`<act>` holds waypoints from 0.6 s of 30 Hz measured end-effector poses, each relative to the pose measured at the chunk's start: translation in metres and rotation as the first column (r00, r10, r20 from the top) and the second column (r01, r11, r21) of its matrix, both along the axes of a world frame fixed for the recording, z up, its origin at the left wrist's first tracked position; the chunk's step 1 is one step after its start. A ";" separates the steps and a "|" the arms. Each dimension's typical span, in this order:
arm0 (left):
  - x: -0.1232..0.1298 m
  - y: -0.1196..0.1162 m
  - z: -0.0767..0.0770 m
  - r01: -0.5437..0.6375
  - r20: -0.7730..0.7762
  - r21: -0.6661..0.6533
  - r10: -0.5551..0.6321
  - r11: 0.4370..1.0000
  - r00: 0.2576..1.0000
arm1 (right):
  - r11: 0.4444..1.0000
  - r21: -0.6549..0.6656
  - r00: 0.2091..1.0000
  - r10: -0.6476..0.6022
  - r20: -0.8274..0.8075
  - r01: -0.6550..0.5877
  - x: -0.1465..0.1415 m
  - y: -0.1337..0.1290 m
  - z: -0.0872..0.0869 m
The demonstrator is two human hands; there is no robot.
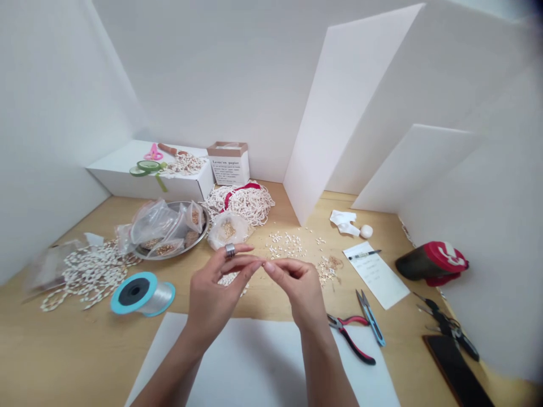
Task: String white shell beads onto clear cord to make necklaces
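Note:
My left hand [218,282] and my right hand [299,282] meet fingertip to fingertip over the middle of the table. Each one pinches thumb against index finger, and a tiny thing between them is too small to make out. A silver ring sits on a finger of the left hand. Just beyond the hands lie loose white beads [288,244], with small gold pieces [326,271] to their right. Under the left hand, more white beads [229,278] show in part. A white sheet [254,362] is spread beneath my forearms.
To the left are a spool of clear line [156,298], white bead strands [97,271] and a metal bowl [203,234] with plastic bags. Pliers [352,339], thread snips [371,319], a paper note [379,277], a phone [456,370] and a dark red-topped cup [418,263] lie right. White boards [348,102] stand behind.

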State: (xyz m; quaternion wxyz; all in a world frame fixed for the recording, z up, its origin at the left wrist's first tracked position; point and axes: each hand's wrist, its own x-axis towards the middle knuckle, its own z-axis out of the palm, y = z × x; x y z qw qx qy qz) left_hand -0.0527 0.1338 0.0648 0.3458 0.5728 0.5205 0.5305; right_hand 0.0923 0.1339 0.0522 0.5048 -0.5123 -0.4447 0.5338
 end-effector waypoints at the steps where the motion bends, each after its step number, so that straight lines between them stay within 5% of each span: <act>1: 0.000 0.000 -0.003 -0.019 -0.063 0.079 0.024 0.997 0.998 | 1.000 -0.011 1.000 0.002 -0.017 -0.002 0.000 0.001 -0.002; 5: 0.000 0.001 -0.008 -0.023 -0.211 0.214 0.069 0.977 0.975 | 0.999 -0.022 0.999 0.023 -0.027 -0.024 -0.002 0.007 -0.010; 10: -0.008 0.003 0.000 -0.067 -0.101 0.027 0.070 0.997 0.992 | 0.975 0.064 0.958 0.198 0.206 -0.215 0.001 0.013 -0.017; 13: -0.015 0.000 0.009 -0.069 0.071 -0.023 0.070 0.997 0.995 | 0.923 0.097 0.852 0.297 0.432 -0.372 0.006 0.017 -0.024; 18: -0.026 -0.010 0.022 -0.039 0.382 -0.014 0.042 0.999 0.923 | 0.866 -0.073 0.597 0.399 0.696 -0.494 0.003 0.027 -0.049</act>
